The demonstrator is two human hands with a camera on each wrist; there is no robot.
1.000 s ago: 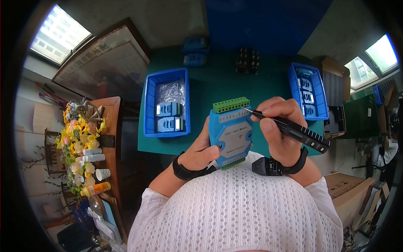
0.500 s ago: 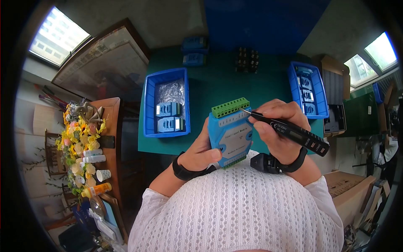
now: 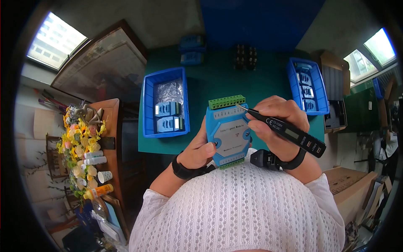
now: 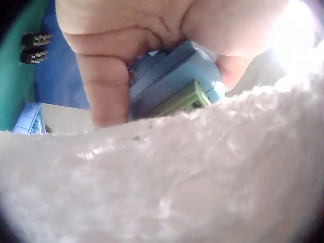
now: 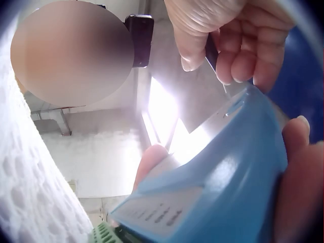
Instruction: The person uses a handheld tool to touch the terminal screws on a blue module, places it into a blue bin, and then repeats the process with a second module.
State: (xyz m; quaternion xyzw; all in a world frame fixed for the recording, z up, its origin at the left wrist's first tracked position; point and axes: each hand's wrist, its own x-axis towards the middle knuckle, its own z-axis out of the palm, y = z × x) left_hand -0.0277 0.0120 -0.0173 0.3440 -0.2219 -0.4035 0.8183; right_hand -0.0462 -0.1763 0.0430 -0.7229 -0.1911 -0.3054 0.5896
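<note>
"Module [image 3: 228, 136], blue, one, lettered 'Intelligent Module'. Location?"

"Between the two hands, grey-white label facing the head camera, green terminal strip [image 3: 227, 101] along its far end."

"Left hand [image 3: 195, 153]?"

"Curled around the module's left side, thumb at the edge of the case, gripping it firmly."

"Right hand [image 3: 283, 119]?"

"Thumb and fingers pinched around a black tester pen [image 3: 292, 134], marked 12-220V AC/DC. Thin metal tip at the right end of the terminal strip; whether it touches, I cannot tell."

"Wrists?"

"Black strap [image 3: 184, 171] behind the left hand; black camera mount [image 3: 264, 158] behind the right."

"Next, farther out."

"Left bin [image 3: 149, 110], blue plastic, beyond the left hand: two similar blue units [image 3: 167, 116] and clear plastic wrap [image 3: 169, 90]. Right bin [image 3: 320, 94], blue plastic, beyond the right hand and to its right: a row of similar units [image 3: 307, 91]. Both on a green tabletop [image 3: 214, 80]."

"Farthest?"

"Well beyond both hands: stacked blue units [image 3: 192, 50], and to their right a cluster of small dark parts [image 3: 245, 58], detail too small to tell."
</note>
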